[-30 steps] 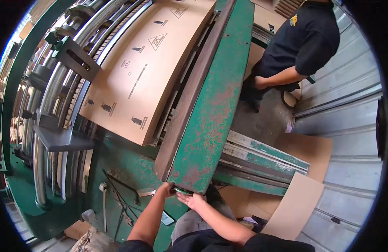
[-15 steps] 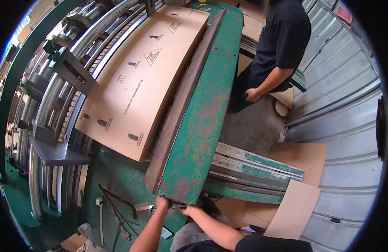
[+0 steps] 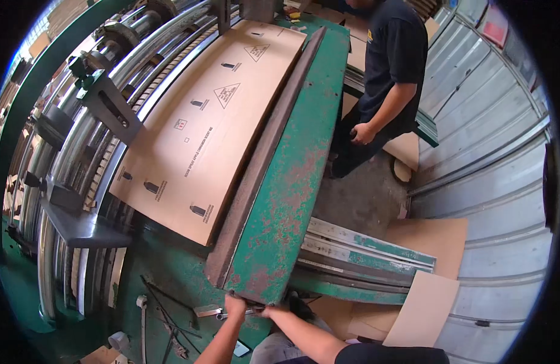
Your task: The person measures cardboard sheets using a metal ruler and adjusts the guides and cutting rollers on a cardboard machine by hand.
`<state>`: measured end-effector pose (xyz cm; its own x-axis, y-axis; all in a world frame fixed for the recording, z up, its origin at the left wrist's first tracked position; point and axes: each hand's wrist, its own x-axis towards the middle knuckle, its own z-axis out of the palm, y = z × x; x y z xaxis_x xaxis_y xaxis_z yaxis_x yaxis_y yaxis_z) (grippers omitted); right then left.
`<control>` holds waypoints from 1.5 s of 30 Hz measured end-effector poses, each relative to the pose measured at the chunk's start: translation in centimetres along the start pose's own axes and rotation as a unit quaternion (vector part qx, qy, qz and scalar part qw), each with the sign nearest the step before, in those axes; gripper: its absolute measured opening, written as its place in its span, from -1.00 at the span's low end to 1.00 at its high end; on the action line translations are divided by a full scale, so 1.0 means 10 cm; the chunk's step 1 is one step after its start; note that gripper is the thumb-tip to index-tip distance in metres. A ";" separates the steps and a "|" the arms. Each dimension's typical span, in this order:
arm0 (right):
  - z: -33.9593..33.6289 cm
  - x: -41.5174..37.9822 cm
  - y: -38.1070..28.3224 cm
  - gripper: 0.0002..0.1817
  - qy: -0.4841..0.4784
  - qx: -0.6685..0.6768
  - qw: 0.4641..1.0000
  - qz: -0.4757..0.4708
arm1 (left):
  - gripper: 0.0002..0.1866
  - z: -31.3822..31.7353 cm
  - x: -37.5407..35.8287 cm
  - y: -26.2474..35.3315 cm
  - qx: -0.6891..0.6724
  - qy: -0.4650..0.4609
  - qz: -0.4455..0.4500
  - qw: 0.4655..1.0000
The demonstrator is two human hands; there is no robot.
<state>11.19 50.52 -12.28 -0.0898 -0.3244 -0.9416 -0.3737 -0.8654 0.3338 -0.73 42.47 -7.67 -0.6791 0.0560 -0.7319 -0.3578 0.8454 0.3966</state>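
Note:
My left hand [image 3: 234, 304] is closed at the near end of a long green metal beam [image 3: 280, 230] with worn, chipped paint. Close beside it, my right hand [image 3: 269, 312] is closed at the same end. The fingers of both hands are mostly hidden against the beam's end, so what they grip there cannot be made out. A shiny wrench [image 3: 222, 316] shows just left of my left hand. Along the beam's left side runs a brown, rusty bar [image 3: 256, 176]. Beyond that bar lies a printed cardboard sheet [image 3: 171, 164] on the machine.
Rollers and shafts [image 3: 67, 176] fill the left side. Dark rods and tools [image 3: 168, 324] lie on the green surface at lower left. A co-worker in dark clothes [image 3: 392, 67] stands beyond the beam. Rails [image 3: 365, 255] and loose cardboard [image 3: 422, 306] are to the right.
The view has shifted slightly, so the beam's near end and my hands appear a little lower. Both hands stay at that end. The co-worker appears slightly further left.

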 end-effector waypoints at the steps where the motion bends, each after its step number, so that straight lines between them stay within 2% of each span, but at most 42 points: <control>1: 0.01 -0.02 0.05 -0.73 0.008 -0.001 1.000 -0.003 | -0.71 -0.03 0.01 -0.01 0.012 0.022 0.005 1.000; 3: 0.02 -0.41 0.23 -0.74 -0.039 -0.065 0.997 0.000 | -0.71 -0.20 0.24 -0.01 -0.139 -0.127 -0.096 0.977; 5: 0.13 -0.85 0.24 -0.74 -0.134 -0.208 0.969 -0.007 | -0.70 -0.21 0.60 -0.11 -0.259 -0.312 -0.257 0.877; 6: 0.19 -0.87 0.24 -0.74 -0.128 -0.213 0.968 -0.014 | -0.69 -0.16 0.71 -0.12 -0.277 -0.350 -0.283 0.849; 8: 0.38 -0.80 0.38 -0.75 -0.044 -0.169 0.982 -0.068 | -0.69 -0.04 0.84 -0.05 -0.295 -0.378 -0.298 0.825; 9: 0.42 -0.77 0.39 -0.75 -0.003 -0.147 0.985 -0.093 | -0.68 0.03 0.84 0.00 -0.303 -0.362 -0.283 0.835; 11: 0.38 -0.64 0.30 -0.75 0.013 -0.164 0.982 -0.096 | -0.67 0.17 0.61 0.02 -0.336 -0.259 -0.194 0.884; 13: 0.23 -0.30 0.23 -0.75 0.034 -0.180 0.979 -0.088 | -0.75 0.33 0.68 -0.24 -0.476 -0.140 -0.033 0.867; 14: 0.11 -0.12 0.14 -0.75 0.037 -0.180 0.979 -0.089 | -0.77 0.18 0.51 -0.08 -0.287 -0.091 -0.017 0.954; 15: -0.04 0.09 -0.01 -0.76 -0.021 -0.165 0.986 -0.024 | -0.78 -0.07 0.22 0.29 -0.080 -0.041 -0.026 0.996; 17: -0.15 0.31 -0.18 -0.76 -0.110 -0.143 0.981 0.074 | -0.80 -0.39 -0.20 0.70 0.085 0.014 -0.051 0.995; 18: -0.12 0.30 -0.19 -0.76 -0.139 -0.137 0.975 0.106 | -0.80 -0.37 -0.17 0.68 0.083 0.014 -0.056 0.995; 21: -0.08 0.22 -0.13 -0.75 -0.044 -0.134 0.989 0.042 | -0.77 -0.28 -0.08 0.56 0.075 0.017 -0.080 0.994; 22: -0.06 0.16 -0.11 -0.75 -0.045 -0.135 0.989 0.041 | -0.77 -0.25 -0.01 0.49 0.073 0.017 -0.080 0.994; 23: -0.04 0.08 -0.10 -0.72 -0.060 -0.162 0.985 0.025 | -0.79 -0.27 0.11 0.44 -0.005 -0.057 -0.094 0.994; 25: 0.00 -0.14 -0.02 -0.66 -0.090 -0.211 0.973 -0.004 | -0.79 -0.36 0.27 0.35 -0.156 -0.203 -0.119 0.959; 26: 0.01 -0.26 0.02 -0.66 -0.088 -0.211 0.973 -0.004 | -0.79 -0.39 0.31 0.33 -0.156 -0.203 -0.120 0.959; 29: 0.08 -0.83 0.09 -0.55 -0.030 -0.290 0.956 -0.034 | -0.65 -0.60 0.27 0.50 -0.241 -0.301 -0.199 0.901; 33: -0.01 -0.92 0.08 -0.51 -0.037 -0.339 0.938 -0.060 | -0.49 -0.56 0.34 0.40 -0.249 -0.312 -0.197 0.896; 36: 0.08 -1.05 0.13 -0.48 -0.011 -0.369 0.925 -0.090 | -0.43 0.14 1.17 -0.72 -0.230 -0.216 -0.156 0.936; 37: 0.00 -0.91 0.03 -0.46 -0.079 -0.355 0.931 -0.028 | -0.41 -0.21 0.85 -0.26 -0.184 -0.157 -0.160 0.957; 38: -0.11 -0.76 -0.09 -0.43 -0.135 -0.334 0.932 0.041 | -0.41 -0.12 1.05 -0.64 -0.228 -0.186 -0.075 0.953; 39: -0.29 -0.48 -0.19 -0.39 -0.149 -0.337 0.928 0.050 | -0.47 -0.18 0.98 -0.62 -0.296 -0.188 -0.091 0.932; 40: -0.22 -0.68 -0.10 -0.43 -0.058 -0.317 0.946 0.034 | -0.53 -0.38 0.75 -0.47 -0.428 -0.234 -0.149 0.860; 41: -0.11 -0.88 -0.01 -0.44 -0.015 -0.369 0.929 -0.023 | -0.55 -0.43 0.70 -0.38 -0.344 -0.185 -0.141 0.910; 42: -0.03 -0.99 0.06 -0.45 0.016 -0.425 0.901 -0.083 | -0.58 -0.63 0.51 -0.20 -0.338 -0.167 -0.148 0.914; 43: -0.02 -0.99 0.04 -0.45 0.023 -0.434 0.897 -0.075 | -0.62 -0.78 0.38 0.01 -0.335 -0.146 -0.148 0.919; 45: -0.09 -1.00 -0.03 -0.46 0.028 -0.449 0.887 -0.099 | -0.65 -0.80 0.38 0.01 -0.345 -0.133 -0.135 0.919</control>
<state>13.03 53.70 -2.94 -0.0490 -0.1294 -0.9904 0.5124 -0.8544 0.0863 -8.51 38.53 -6.00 -0.3583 0.0999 -0.9282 -0.8740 0.3137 0.3711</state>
